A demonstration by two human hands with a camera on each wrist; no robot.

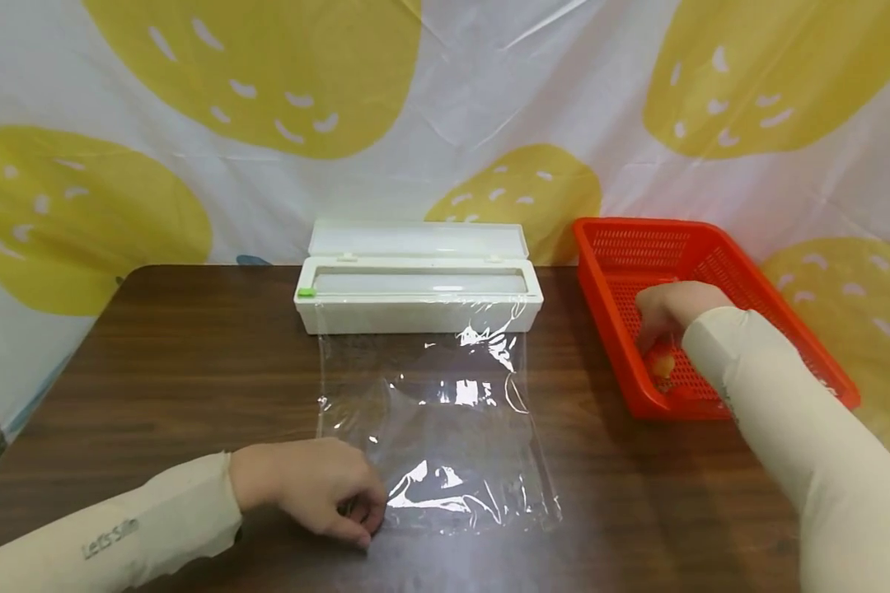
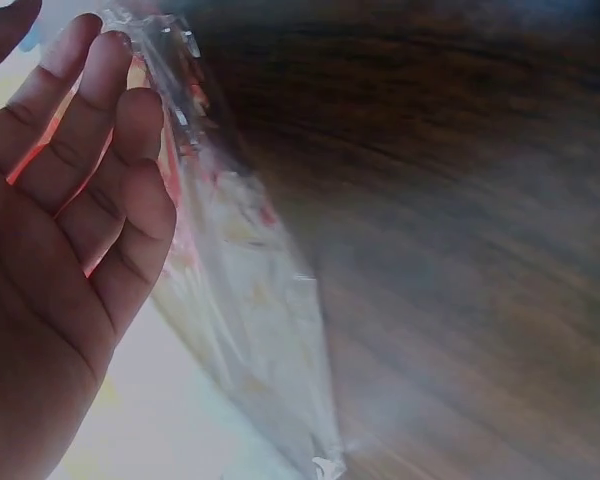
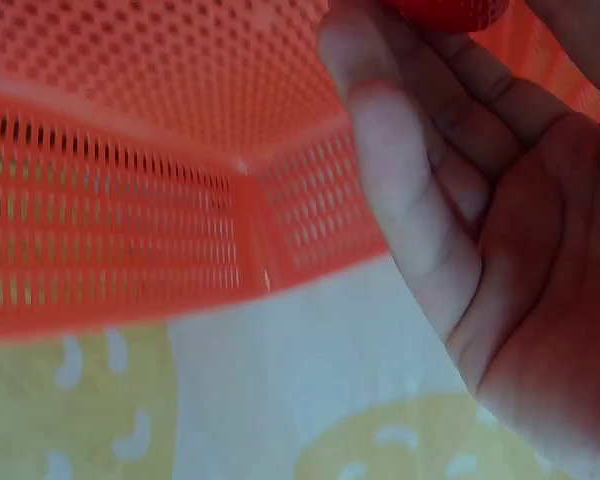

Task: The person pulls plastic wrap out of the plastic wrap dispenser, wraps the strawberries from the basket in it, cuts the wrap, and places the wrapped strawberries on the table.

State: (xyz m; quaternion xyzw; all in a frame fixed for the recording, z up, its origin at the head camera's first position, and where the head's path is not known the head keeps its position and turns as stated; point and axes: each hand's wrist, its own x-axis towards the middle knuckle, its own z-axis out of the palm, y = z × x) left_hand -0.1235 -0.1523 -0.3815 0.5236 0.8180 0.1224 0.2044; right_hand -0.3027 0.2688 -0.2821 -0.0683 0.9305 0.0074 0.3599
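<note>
A sheet of clear plastic wrap (image 1: 445,445) stretches forward over the table from a white wrap dispenser (image 1: 415,317). My left hand (image 1: 326,486) is at the sheet's near left corner, fingers loosely bent; in the left wrist view the thumb stands apart from the fingers, and the fingertips are right at the wrap's edge. Inside a red plastic basket (image 1: 615,346) my right hand (image 1: 671,309) reaches down. Its curled fingers and thumb hold a rounded red thing (image 3: 455,12), mostly cut off by the frame. A small yellowish thing (image 1: 663,365) shows in the basket just under this hand.
The dispenser's lid (image 1: 419,239) stands raised at the back, and a small green piece (image 1: 306,292) sits at its left end. Behind the dark wooden table (image 1: 185,371) hangs a white cloth (image 1: 489,74) with yellow fruit shapes. The basket's walls surround my right hand.
</note>
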